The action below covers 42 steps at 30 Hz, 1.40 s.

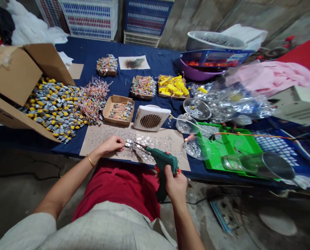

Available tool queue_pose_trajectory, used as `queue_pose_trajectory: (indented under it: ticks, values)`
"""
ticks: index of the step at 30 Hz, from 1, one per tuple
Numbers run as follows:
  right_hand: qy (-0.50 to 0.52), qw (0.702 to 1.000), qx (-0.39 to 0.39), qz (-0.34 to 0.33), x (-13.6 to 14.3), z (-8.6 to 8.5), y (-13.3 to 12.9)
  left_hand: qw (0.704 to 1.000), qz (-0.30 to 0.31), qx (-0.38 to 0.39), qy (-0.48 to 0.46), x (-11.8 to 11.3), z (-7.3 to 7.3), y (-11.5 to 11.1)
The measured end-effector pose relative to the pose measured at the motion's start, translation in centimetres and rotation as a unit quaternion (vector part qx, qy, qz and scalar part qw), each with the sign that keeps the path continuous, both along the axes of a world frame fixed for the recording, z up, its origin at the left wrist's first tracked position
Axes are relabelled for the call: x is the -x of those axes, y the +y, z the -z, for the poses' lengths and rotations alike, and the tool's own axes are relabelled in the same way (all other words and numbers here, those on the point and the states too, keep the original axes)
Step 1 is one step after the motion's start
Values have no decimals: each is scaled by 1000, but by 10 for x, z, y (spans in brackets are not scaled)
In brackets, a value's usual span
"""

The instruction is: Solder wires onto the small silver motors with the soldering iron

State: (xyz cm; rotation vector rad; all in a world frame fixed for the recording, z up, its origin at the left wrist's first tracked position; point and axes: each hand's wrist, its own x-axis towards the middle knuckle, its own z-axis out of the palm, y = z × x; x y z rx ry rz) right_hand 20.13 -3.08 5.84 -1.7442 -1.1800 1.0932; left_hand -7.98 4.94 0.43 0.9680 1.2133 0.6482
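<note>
Green soldering gun (166, 159) (near held parts (128, 142))

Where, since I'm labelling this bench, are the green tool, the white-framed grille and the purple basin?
Green tool (164, 159): head view, on its upper body.
White-framed grille (151, 122): head view, on its slats.
Purple basin (198, 74): head view, on its outer wall.

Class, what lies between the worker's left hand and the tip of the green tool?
In the head view, small metal pieces lie between the left hand and the tip of the green tool.
</note>
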Motion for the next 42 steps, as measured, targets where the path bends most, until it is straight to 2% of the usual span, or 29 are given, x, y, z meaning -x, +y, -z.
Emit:
queue_pose_trajectory:
  ticks: [7, 10, 13, 16, 21, 24, 29, 42]
  values:
    - [-39, 998, -21, -36, 1, 5, -6, 997, 80, 2, 9, 7, -5, -2]
    - [-50, 997, -29, -52, 2, 9, -8, 996, 80, -16, 32, 7, -5, -3]
    - [-68, 995, -40, -64, 3, 9, -8, 989, 43, -72, 125, 5, -3, -4]
    - [-99, 989, -70, -85, 7, 7, -7, 970, 41, -142, 191, 3, 2, -6]
    - [-138, 973, -137, -126, 17, 4, -5, 942, 21, -240, 235, 6, 13, -7]
    - [-151, 966, -161, -138, 22, 4, -6, 932, 24, -280, 230, 10, 18, -5]
    - [-167, 960, -179, -135, 26, 4, -7, 935, 37, -283, 212, 10, 21, -2]
    - [-178, 951, -197, -158, 30, 5, -5, 938, 47, -270, 210, 10, 16, -1]
